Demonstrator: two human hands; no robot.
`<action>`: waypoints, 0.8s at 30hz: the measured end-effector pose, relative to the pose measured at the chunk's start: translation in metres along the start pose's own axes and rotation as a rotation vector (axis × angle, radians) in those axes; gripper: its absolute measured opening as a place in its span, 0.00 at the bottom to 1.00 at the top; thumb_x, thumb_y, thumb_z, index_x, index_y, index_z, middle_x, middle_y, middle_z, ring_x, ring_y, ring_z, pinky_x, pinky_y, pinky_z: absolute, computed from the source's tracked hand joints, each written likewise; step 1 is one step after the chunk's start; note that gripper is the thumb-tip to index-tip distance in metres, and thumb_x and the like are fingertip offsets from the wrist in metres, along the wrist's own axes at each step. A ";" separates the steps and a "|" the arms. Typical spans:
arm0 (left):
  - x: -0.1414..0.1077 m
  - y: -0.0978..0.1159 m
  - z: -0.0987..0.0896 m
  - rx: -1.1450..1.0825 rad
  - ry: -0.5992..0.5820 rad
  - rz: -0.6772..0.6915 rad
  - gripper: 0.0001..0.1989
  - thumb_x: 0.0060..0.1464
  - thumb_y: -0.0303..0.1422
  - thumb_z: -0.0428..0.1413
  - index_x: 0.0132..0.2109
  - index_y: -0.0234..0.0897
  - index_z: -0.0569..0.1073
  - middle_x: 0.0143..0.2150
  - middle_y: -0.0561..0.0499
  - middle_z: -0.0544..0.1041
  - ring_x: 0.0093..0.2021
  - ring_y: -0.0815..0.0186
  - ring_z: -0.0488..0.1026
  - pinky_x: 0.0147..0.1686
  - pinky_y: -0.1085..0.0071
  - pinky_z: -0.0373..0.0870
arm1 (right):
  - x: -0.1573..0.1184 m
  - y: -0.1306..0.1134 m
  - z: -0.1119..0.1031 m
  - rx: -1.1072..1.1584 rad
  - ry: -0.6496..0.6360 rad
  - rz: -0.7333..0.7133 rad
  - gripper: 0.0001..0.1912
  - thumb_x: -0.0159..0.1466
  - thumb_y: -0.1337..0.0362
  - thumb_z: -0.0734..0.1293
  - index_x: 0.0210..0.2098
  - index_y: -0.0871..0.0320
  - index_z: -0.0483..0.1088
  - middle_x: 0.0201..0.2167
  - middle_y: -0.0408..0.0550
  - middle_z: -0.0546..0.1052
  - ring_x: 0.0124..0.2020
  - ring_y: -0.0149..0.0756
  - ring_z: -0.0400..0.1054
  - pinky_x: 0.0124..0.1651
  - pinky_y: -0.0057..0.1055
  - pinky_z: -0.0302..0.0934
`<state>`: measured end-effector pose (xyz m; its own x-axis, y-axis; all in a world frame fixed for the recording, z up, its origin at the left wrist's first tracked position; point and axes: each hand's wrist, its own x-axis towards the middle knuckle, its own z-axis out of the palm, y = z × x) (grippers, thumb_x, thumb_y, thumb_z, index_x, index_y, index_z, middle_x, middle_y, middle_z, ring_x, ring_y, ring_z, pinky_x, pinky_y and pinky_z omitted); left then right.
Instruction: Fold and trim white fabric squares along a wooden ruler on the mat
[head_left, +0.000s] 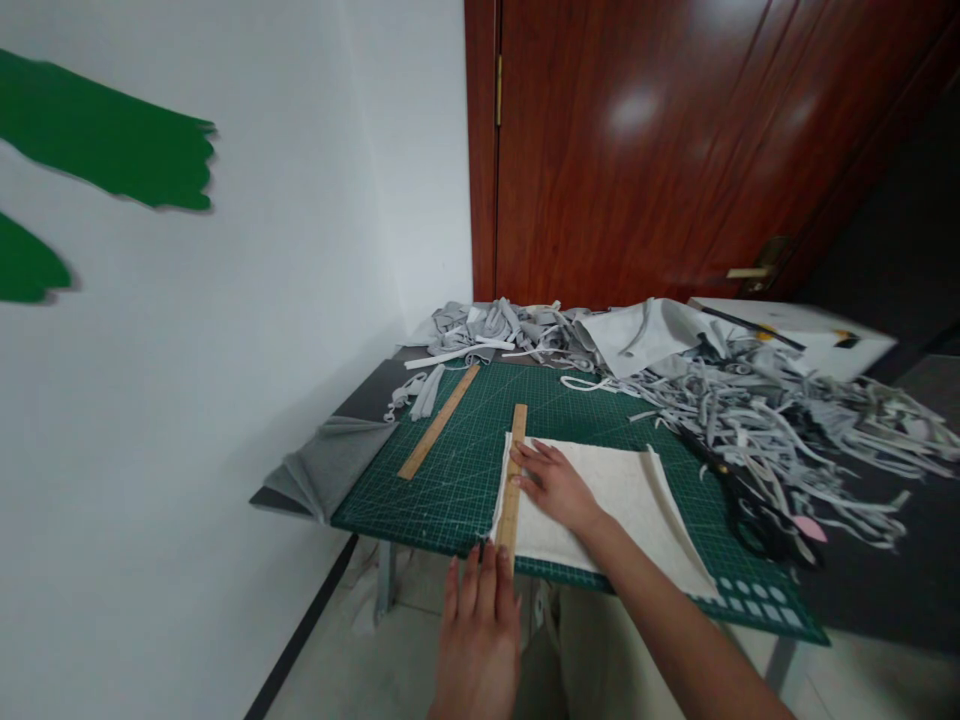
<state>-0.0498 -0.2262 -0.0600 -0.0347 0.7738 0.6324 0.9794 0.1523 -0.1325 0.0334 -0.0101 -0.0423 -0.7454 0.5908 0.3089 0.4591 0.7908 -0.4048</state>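
Observation:
A white piece of cloth [600,500] lies on the green cutting mat [420,510]. Along its left edge runs a wooden ruler [508,520], pointing away from me. My right hand [559,490] rests on the cloth with its fingers spread across the middle of this ruler. At the ruler's near end, by the mat's front edge, my left hand [480,610] has its fingers stretched out flat. A small dark thing shows at the left fingertips, too small to name. To the left on the mat lies a second wooden ruler [440,420].
Folded grey cloth [330,465] sits at the left table corner. Black scissors [742,505] lie right of the cloth, beside a heap of grey fabric strips [772,430]. More scraps [495,325] are piled at the back. A white box [847,340] stands back right, before a wooden door [637,150].

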 end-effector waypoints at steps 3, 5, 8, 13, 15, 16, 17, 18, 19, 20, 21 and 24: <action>0.001 -0.002 0.001 0.000 0.028 0.052 0.17 0.60 0.32 0.47 0.53 0.31 0.70 0.54 0.44 0.73 0.54 0.57 0.68 0.52 0.60 0.63 | 0.000 -0.001 -0.001 -0.003 -0.006 0.000 0.24 0.64 0.55 0.61 0.58 0.55 0.65 0.62 0.46 0.62 0.65 0.46 0.49 0.63 0.48 0.46; 0.001 -0.003 0.003 -0.003 0.056 0.068 0.17 0.61 0.31 0.46 0.52 0.30 0.71 0.53 0.43 0.74 0.54 0.58 0.69 0.52 0.61 0.64 | 0.000 -0.002 -0.002 -0.001 -0.013 0.005 0.24 0.64 0.55 0.61 0.58 0.55 0.64 0.62 0.47 0.62 0.65 0.46 0.48 0.63 0.47 0.46; 0.001 -0.002 0.005 -0.009 0.066 0.059 0.16 0.61 0.30 0.44 0.51 0.30 0.71 0.52 0.44 0.75 0.53 0.59 0.70 0.53 0.59 0.63 | -0.001 -0.004 -0.004 0.006 -0.026 0.016 0.24 0.65 0.56 0.61 0.58 0.55 0.64 0.62 0.47 0.62 0.65 0.45 0.47 0.63 0.48 0.45; -0.001 0.003 0.011 -0.062 0.059 -0.032 0.17 0.59 0.30 0.46 0.51 0.31 0.71 0.52 0.43 0.75 0.54 0.58 0.68 0.56 0.57 0.60 | -0.001 -0.007 -0.006 0.012 -0.045 0.043 0.24 0.65 0.55 0.60 0.59 0.54 0.63 0.62 0.47 0.61 0.65 0.46 0.47 0.63 0.48 0.44; -0.002 0.004 0.012 -0.063 0.061 -0.026 0.17 0.59 0.29 0.46 0.51 0.31 0.71 0.52 0.44 0.75 0.54 0.58 0.68 0.56 0.57 0.60 | -0.001 -0.008 -0.007 0.010 -0.040 0.046 0.24 0.65 0.55 0.60 0.58 0.54 0.63 0.62 0.47 0.62 0.65 0.46 0.47 0.63 0.48 0.45; -0.003 0.003 0.012 -0.063 0.058 -0.020 0.17 0.59 0.29 0.46 0.51 0.31 0.71 0.52 0.43 0.75 0.54 0.58 0.68 0.56 0.58 0.59 | -0.001 -0.009 -0.007 0.008 -0.038 0.047 0.24 0.65 0.55 0.60 0.58 0.54 0.64 0.62 0.47 0.62 0.65 0.46 0.48 0.63 0.48 0.45; -0.003 0.003 0.012 -0.064 0.058 -0.015 0.17 0.59 0.29 0.46 0.51 0.30 0.71 0.51 0.43 0.75 0.54 0.58 0.68 0.56 0.58 0.59 | -0.001 -0.009 -0.007 0.005 -0.034 0.048 0.23 0.65 0.55 0.60 0.58 0.54 0.64 0.62 0.48 0.62 0.65 0.46 0.48 0.63 0.48 0.45; -0.003 0.003 0.012 -0.067 0.058 -0.011 0.17 0.59 0.29 0.45 0.51 0.30 0.71 0.51 0.43 0.75 0.54 0.57 0.68 0.56 0.58 0.59 | -0.001 -0.010 -0.007 0.002 -0.031 0.047 0.23 0.65 0.55 0.60 0.58 0.54 0.64 0.62 0.48 0.62 0.65 0.46 0.48 0.63 0.49 0.45; -0.003 0.002 0.012 -0.072 0.063 -0.005 0.17 0.59 0.30 0.45 0.50 0.29 0.72 0.51 0.42 0.75 0.54 0.57 0.68 0.56 0.58 0.59 | -0.001 -0.011 -0.007 0.000 -0.029 0.045 0.23 0.65 0.55 0.60 0.57 0.54 0.64 0.62 0.48 0.63 0.65 0.46 0.48 0.63 0.49 0.45; -0.002 0.002 0.013 -0.078 0.072 -0.003 0.17 0.59 0.30 0.45 0.50 0.29 0.72 0.51 0.42 0.75 0.54 0.57 0.68 0.56 0.59 0.59 | -0.001 -0.012 -0.007 -0.001 -0.025 0.043 0.22 0.65 0.56 0.60 0.57 0.54 0.65 0.61 0.49 0.63 0.65 0.46 0.49 0.63 0.49 0.46; -0.002 0.001 0.013 -0.085 0.082 -0.003 0.17 0.59 0.31 0.45 0.50 0.29 0.72 0.51 0.42 0.75 0.54 0.57 0.68 0.56 0.59 0.59 | -0.001 -0.013 -0.008 -0.003 -0.019 0.041 0.22 0.65 0.56 0.60 0.57 0.55 0.65 0.61 0.49 0.63 0.65 0.46 0.49 0.63 0.49 0.46; -0.003 0.000 0.015 -0.104 0.113 -0.008 0.18 0.59 0.33 0.44 0.50 0.29 0.72 0.51 0.43 0.75 0.54 0.58 0.68 0.56 0.60 0.58 | -0.001 -0.015 -0.008 -0.004 -0.008 0.052 0.23 0.65 0.56 0.60 0.57 0.55 0.65 0.61 0.49 0.63 0.64 0.46 0.51 0.63 0.49 0.46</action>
<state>-0.0531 -0.2189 -0.0735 -0.0259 0.6978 0.7158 0.9947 0.0894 -0.0512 0.0309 -0.0216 -0.0297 -0.7241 0.6301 0.2803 0.4997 0.7595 -0.4165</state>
